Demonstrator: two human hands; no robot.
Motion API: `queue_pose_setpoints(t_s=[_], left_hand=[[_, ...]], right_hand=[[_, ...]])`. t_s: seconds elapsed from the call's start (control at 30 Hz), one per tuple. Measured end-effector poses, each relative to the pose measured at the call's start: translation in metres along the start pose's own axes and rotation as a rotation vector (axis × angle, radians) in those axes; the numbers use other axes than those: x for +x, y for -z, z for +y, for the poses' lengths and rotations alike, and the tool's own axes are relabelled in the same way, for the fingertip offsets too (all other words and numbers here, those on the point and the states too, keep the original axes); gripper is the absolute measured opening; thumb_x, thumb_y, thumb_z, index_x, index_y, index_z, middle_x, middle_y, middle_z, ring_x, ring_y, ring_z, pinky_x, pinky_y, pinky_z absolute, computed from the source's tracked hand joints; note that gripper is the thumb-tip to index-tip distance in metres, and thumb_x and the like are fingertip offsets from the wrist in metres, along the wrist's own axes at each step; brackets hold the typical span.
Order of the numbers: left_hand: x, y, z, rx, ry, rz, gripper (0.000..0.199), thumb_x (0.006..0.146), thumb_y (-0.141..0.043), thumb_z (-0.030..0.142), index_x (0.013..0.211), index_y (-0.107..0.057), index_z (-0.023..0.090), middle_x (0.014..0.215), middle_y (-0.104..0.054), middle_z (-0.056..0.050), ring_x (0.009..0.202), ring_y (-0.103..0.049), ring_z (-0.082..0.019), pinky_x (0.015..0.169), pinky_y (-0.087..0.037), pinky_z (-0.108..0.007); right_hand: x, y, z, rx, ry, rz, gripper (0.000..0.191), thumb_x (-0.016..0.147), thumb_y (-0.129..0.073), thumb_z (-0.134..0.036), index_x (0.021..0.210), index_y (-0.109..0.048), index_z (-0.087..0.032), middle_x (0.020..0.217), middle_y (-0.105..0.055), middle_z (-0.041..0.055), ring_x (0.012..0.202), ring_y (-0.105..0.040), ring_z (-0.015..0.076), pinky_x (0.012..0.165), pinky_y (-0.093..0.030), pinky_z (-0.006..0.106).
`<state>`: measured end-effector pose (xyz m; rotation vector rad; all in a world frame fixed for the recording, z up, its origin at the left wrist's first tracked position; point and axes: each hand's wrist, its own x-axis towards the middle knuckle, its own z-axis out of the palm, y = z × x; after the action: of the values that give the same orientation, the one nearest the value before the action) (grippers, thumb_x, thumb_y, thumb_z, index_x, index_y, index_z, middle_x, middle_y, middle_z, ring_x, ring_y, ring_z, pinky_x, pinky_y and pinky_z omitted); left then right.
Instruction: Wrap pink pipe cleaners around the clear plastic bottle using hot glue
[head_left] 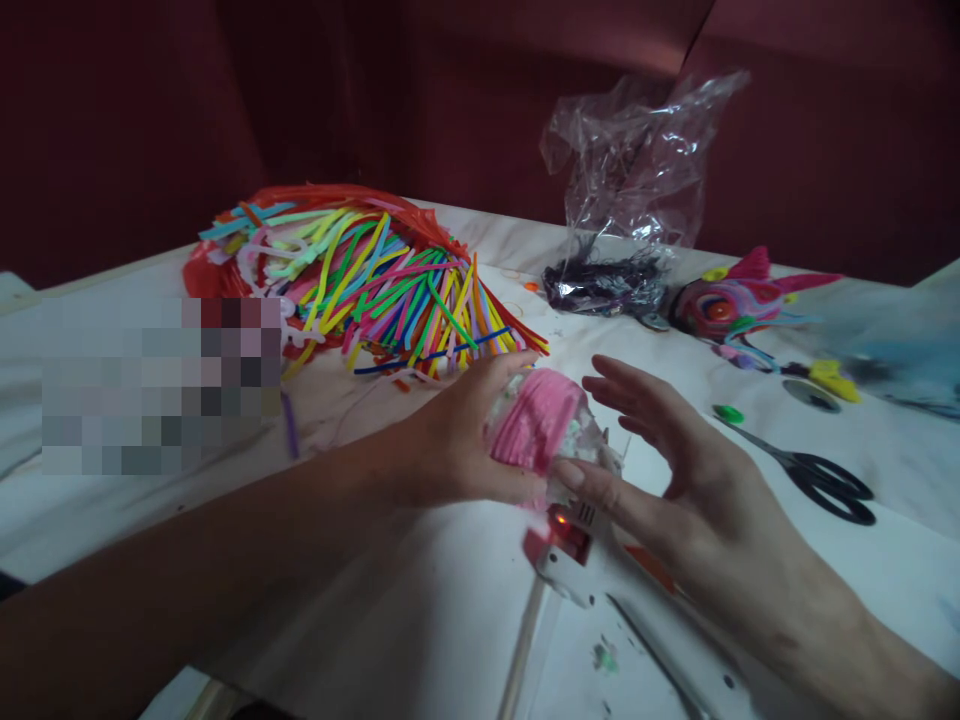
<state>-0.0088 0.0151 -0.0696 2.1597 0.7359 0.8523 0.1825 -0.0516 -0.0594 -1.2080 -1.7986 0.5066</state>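
Observation:
My left hand [465,440] is closed around a rounded, clear plastic piece wrapped in pink fuzzy strands [536,415], which look like pipe cleaners. Whitish blobs show on its see-through side. My right hand [675,470] is open at the right of this piece, fingers spread and lifted away from it. Its thumb tip lies against or just in front of the lower right side; I cannot tell which. Just below, a white tool with a glowing red-orange light [568,535], which looks like a glue gun, lies on the table, partly covered by my right hand.
A red plastic bag [442,232] spills many-coloured pipe cleaners [397,285] at the back left. Behind stands a clear bag [630,190] with dark tinsel-like strands. At right are a colourful fish-like craft figure [720,305], black-handled scissors [825,485] and a yellow piece [834,380].

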Motion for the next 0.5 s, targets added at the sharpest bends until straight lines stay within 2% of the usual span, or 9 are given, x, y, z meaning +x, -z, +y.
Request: queue_pose_setpoints(t_s=[0.1, 0.23, 0.4, 0.5], left_hand=[[-0.001, -0.002, 0.0, 0.033, -0.049, 0.015, 0.09, 0.057, -0.074, 0.035, 0.131, -0.029, 0.014, 0.134, -0.039, -0.014, 0.122, -0.039, -0.03, 0.102, -0.032, -0.043], [-0.002, -0.001, 0.002, 0.07, -0.042, -0.009, 0.092, 0.056, -0.074, 0.036, 0.132, -0.029, 0.012, 0.134, -0.038, -0.017, 0.121, -0.04, -0.031, 0.101, -0.033, -0.043], [-0.002, 0.003, 0.007, 0.051, -0.013, -0.063, 0.089, 0.057, -0.074, 0.037, 0.13, -0.03, 0.013, 0.134, -0.038, -0.016, 0.121, -0.039, -0.031, 0.101, -0.033, -0.043], [-0.001, 0.004, 0.009, 0.047, 0.011, -0.083, 0.088, 0.057, -0.074, 0.037, 0.129, -0.031, 0.012, 0.134, -0.037, -0.017, 0.122, -0.038, -0.031, 0.101, -0.032, -0.044]], right_hand=[[0.0, -0.002, -0.003, 0.037, 0.006, -0.02, 0.069, 0.089, -0.065, -0.045, 0.138, -0.037, -0.006, 0.114, -0.033, 0.0038, 0.109, -0.036, 0.0092, 0.098, -0.031, 0.002], [0.004, -0.001, -0.009, 0.078, -0.02, -0.063, 0.06, 0.088, -0.064, -0.042, 0.132, -0.044, -0.006, 0.11, -0.037, 0.0033, 0.104, -0.04, 0.0094, 0.089, -0.038, 0.0], [0.012, -0.001, -0.01, 0.1, -0.014, -0.089, 0.053, 0.088, -0.062, -0.04, 0.127, -0.048, -0.007, 0.109, -0.038, 0.0021, 0.1, -0.042, 0.0063, 0.082, -0.038, -0.006], [0.013, -0.003, -0.009, 0.149, -0.024, -0.106, 0.051, 0.088, -0.062, -0.038, 0.125, -0.049, -0.006, 0.108, -0.038, 0.0039, 0.098, -0.044, 0.0103, 0.082, -0.044, 0.001]])
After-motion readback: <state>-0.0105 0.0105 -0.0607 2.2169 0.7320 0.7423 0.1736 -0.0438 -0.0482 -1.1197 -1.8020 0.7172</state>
